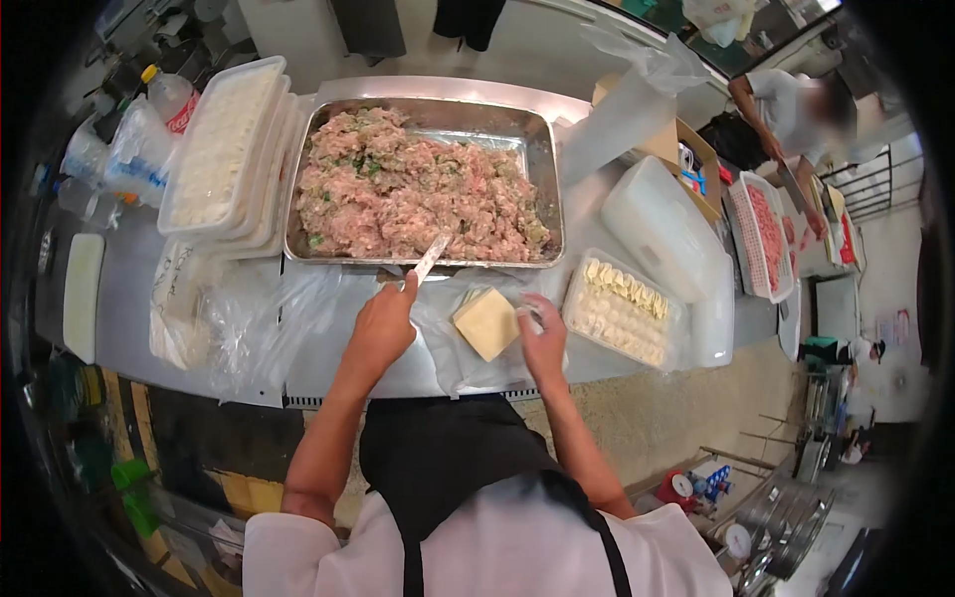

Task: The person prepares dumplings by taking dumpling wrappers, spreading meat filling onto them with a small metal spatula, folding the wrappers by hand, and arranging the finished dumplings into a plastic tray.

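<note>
My left hand [383, 328] grips a pale flat spatula [433, 257], whose tip touches the minced meat filling [398, 189] at the near side of a metal tray [557, 204]. The meat is pink with green bits. Square wrappers [485, 325] lie stacked on a plastic sheet [433, 323] between my hands. Just right of the stack is my right hand [544, 343], its fingers curled around something small and whitish that I cannot make out. To its right, a clear plastic box [662, 350] holds rows of folded dumplings [622, 313].
Stacked white containers [224, 149] stand left of the tray, with crumpled plastic [259, 323] in front. A translucent plastic bin [662, 234] lies at the right. Beyond it, another person [796, 119] holds a knife near a basket of meat [764, 234].
</note>
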Demonstrator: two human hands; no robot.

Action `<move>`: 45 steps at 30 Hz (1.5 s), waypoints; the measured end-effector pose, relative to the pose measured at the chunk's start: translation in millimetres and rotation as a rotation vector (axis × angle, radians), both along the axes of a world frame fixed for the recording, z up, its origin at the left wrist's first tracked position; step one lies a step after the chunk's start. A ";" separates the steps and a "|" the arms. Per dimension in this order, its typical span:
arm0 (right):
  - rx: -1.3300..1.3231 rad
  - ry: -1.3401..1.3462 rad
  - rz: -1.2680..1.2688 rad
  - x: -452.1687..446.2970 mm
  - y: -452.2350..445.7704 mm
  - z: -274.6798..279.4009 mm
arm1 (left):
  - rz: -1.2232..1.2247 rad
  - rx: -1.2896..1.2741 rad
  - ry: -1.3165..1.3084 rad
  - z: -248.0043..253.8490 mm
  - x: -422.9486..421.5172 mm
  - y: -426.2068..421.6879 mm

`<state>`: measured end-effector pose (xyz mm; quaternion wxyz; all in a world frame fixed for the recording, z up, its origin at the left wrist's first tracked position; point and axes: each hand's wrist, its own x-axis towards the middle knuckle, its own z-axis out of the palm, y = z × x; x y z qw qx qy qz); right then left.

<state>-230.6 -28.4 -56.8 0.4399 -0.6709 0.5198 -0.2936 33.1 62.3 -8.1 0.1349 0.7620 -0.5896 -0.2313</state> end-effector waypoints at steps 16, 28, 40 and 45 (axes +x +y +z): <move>-0.193 0.806 0.237 65.2 31.7 11.3 | -0.167 -0.058 0.162 -1.4 34.1 -7.0; -0.240 0.570 0.239 52.1 28.3 26.8 | -0.239 -0.047 0.168 -9.9 44.4 -18.3; -0.261 0.832 0.272 71.1 25.5 16.5 | -0.283 -0.051 0.110 -3.0 38.7 -24.3; -0.314 0.731 0.225 64.6 26.7 8.7 | -0.277 -0.106 0.060 -14.2 32.6 -24.2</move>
